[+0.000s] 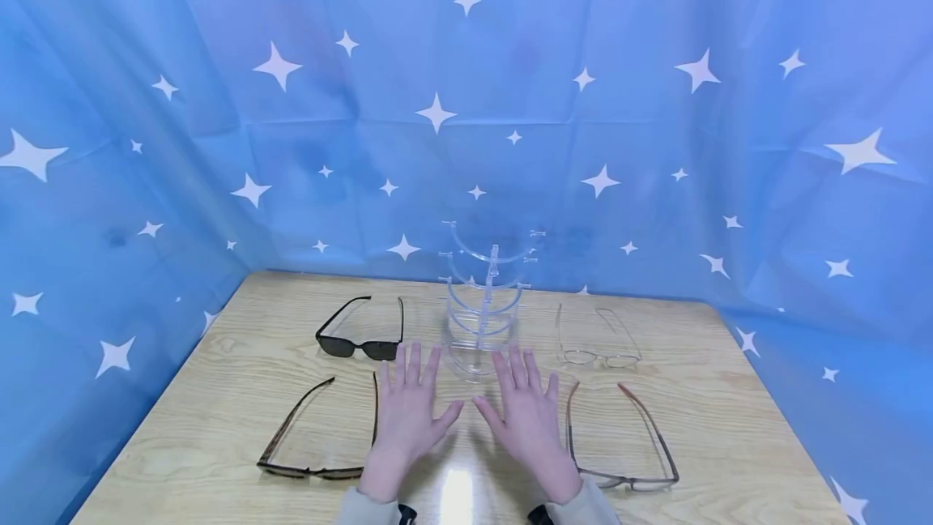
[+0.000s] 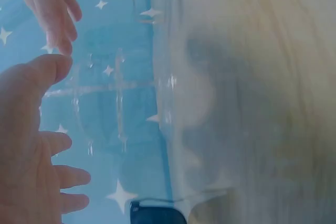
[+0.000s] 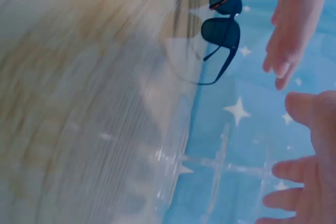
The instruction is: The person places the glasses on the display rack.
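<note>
My left hand [image 1: 408, 416] hovers or lies palm down over the table with its fingers spread; contact with the wood cannot be told. The right hand [image 1: 526, 420] mirrors it, thumb pointing toward the left thumb. Neither holds anything. Just beyond the fingertips stands a clear plastic eyeglass stand [image 1: 484, 306] with several curved tiers. Black sunglasses [image 1: 359, 347] lie beyond the left hand, and dark-framed glasses [image 1: 309, 472] beside it, partly covered by it. Right of the right hand lie brown-and-dark glasses [image 1: 632, 483], with thin wire-rimmed glasses [image 1: 601, 359] farther back.
A light wood table [image 1: 729, 428] carries everything. Behind it and at both sides hangs a blue curtain [image 1: 510, 63] printed with white stars. Light glares off the tabletop between the wrists.
</note>
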Tool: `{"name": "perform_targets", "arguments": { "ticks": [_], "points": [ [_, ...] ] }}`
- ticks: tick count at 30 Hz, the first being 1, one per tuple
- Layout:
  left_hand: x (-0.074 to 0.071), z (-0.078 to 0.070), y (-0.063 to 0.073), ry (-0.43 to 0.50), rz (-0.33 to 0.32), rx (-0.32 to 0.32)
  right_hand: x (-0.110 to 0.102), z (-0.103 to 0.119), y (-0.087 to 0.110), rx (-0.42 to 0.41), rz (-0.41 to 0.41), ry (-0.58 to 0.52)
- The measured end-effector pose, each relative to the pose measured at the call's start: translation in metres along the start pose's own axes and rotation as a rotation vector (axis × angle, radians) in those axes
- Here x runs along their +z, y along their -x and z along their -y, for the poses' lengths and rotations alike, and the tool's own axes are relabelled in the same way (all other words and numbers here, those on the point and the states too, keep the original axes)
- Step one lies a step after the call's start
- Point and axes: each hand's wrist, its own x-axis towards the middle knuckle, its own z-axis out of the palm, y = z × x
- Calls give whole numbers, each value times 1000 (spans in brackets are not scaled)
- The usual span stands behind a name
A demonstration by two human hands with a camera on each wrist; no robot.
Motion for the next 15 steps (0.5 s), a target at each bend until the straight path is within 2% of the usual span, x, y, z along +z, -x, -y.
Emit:
{"name": "perform_targets", "arguments": {
  "ticks": [4, 10, 15],
  "points": [
    [-9, 11, 4, 39, -27, -27, 2, 6, -2, -45, -66, -63],
    [-25, 30, 13, 67, -66, -61, 7, 16, -6, -140, -187, -235],
    [-36, 49, 23, 58, -84, -97, 11, 27, -7, -145, -165, -345]
  ]
}}
